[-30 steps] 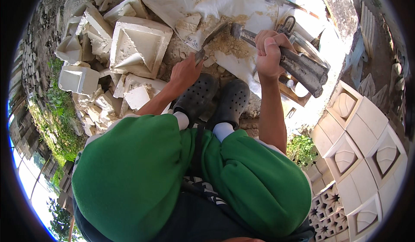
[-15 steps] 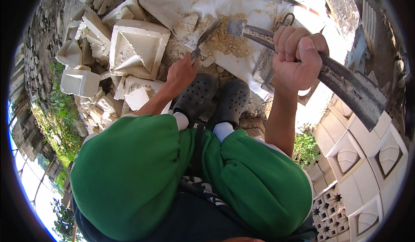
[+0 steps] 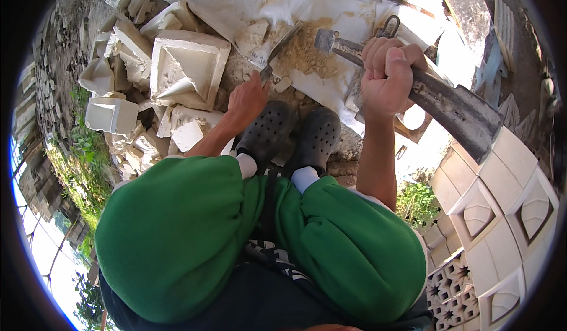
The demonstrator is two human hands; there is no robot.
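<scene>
Trowel (image 3: 284, 43): left hand (image 3: 247, 101) hides grip | dark tool (image 3: 453, 110): right hand (image 3: 387, 75) hides middle

"Is any writing showing?"
"Dark marks (image 3: 258, 57) are showing on a pale surface (image 3: 250, 52) just beyond the left fingers (image 3: 256, 79), too blurred for reading."
"Anything else?"
"White print (image 3: 277, 258) is crossing the dark cloth (image 3: 260, 295), well back from those fingers, its letters staying unclear."

Left of 2 head-worn fisheyes | faces down | close above knees (image 3: 168, 230)
</scene>
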